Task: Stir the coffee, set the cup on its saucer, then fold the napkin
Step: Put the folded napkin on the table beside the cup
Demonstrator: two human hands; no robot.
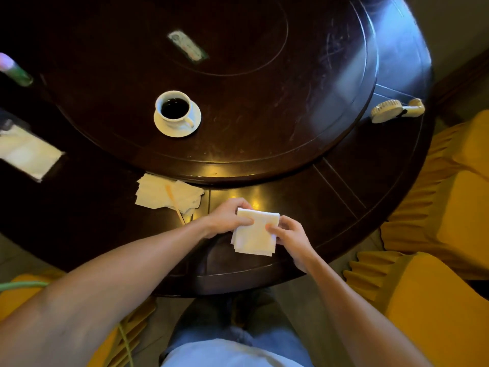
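Far left edge there's a blurry bottle (16,71) with a pink top, and below it a tissue pack (25,152) lying on the dark round table (344,186). Next over, a loose pile of tissues (158,193) sits near the front rim with a thin stick (174,205) lying across it, can't tell if it's the stirrer. Up on the raised turntable (264,88) the cup (173,107) of black coffee is already standing on its saucer (182,129), well away from the hands. A flat packet (188,46) lies further back.

Front and centre is the napkin (255,234), folded into a small white square just above the table edge. Left hand (227,217) pinches its top left corner, thumb on top. Right hand (291,234) pinches the right edge, thumb also on the face of it.

Over on the right rim a small handheld fan (394,111) lies flat. 2 yellow-covered chairs (449,207) sit beyond that.
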